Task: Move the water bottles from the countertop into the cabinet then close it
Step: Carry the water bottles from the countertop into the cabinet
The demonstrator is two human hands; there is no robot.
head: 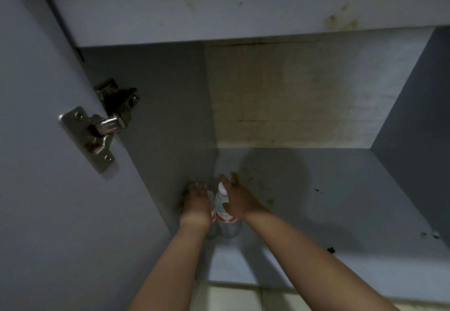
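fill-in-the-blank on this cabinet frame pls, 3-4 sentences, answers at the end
1. The two clear plastic water bottles with red-and-white labels stand on the grey cabinet ____.
2. The bottle beside the right hand has a ____ cap.
3. The grey cabinet door, hung on a silver metal hinge, is ____.
4. The left hand covers the bottle nearer the cabinet's ____ wall.

Missing words: floor; white; open; left

Grey cabinet floor (328, 201), marked with brownish stains and a few dark specks. Two clear plastic water bottles (225, 215) with red-and-white labels stand upright on it, side by side, close to the left wall.
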